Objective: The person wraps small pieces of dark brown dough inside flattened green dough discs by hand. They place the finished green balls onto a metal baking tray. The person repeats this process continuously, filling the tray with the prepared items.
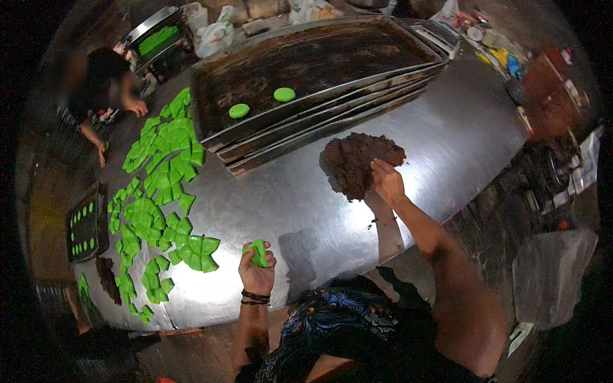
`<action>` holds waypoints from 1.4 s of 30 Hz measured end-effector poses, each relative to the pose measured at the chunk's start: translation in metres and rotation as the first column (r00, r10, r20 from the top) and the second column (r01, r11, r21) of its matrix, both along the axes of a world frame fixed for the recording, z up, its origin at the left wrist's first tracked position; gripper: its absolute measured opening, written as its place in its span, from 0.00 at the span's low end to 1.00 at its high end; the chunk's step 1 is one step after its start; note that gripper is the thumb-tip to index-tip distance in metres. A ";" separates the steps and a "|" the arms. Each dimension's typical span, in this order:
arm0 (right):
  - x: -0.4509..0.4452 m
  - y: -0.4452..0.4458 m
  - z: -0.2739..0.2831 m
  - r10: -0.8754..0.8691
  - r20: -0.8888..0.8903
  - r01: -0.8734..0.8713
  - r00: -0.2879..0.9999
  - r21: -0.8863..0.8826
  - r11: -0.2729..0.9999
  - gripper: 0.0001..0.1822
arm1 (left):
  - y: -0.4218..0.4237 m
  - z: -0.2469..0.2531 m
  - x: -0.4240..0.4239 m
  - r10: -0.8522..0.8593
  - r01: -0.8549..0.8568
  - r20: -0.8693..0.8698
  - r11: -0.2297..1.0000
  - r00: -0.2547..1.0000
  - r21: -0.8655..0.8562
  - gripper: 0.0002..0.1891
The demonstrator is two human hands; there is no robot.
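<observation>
My left hand (257,273) is curled around a piece of bright green dough (259,253), above the near side of the metal table. Dark bands circle that wrist. My right hand (388,183) reaches to the right edge of a crumbly dark brown filling mound (357,160), fingertips touching it. Whether those fingers pinch any filling is hidden. Many cut green dough pieces (146,220) lie spread over the table's left part. Two round green dough discs (284,95) rest in the front left of a large dark baking tray (325,52), the top one of a stack.
The metal table (230,206) has a curved-looking near edge. A smaller tray (86,230) with several green rounds stands at the far left, near another brown filling heap (109,280). A person (103,91) works at the left side. Plastic bags (215,36) lie behind.
</observation>
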State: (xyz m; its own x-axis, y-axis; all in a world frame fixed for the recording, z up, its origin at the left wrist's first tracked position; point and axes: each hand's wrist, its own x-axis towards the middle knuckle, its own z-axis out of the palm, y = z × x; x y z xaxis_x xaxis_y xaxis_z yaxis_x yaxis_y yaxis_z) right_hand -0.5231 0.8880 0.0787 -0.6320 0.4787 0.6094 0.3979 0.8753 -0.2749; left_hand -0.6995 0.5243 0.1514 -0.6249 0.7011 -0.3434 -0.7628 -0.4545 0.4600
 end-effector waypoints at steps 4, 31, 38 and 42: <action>-0.003 0.019 0.010 0.086 0.427 -0.020 0.900 -0.156 0.988 0.09 | 0.035 0.020 -0.005 -0.059 0.035 -0.130 0.984 0.990 -0.175 0.11; -0.116 -0.300 0.081 0.558 -0.305 -0.160 0.772 -0.942 -0.294 0.04 | -0.091 -0.010 0.025 -0.094 -0.205 -0.540 0.860 0.837 -0.467 0.18; -0.123 -0.353 0.073 0.754 -0.118 -0.688 0.646 -0.518 0.509 0.10 | -0.107 -0.023 0.016 -0.011 -0.182 -0.327 0.814 0.945 -0.552 0.30; -0.126 -0.300 0.116 0.847 -0.180 -0.735 0.501 -0.606 0.305 0.14 | -0.082 0.013 -0.005 -0.162 0.149 -0.055 0.970 0.985 -0.194 0.35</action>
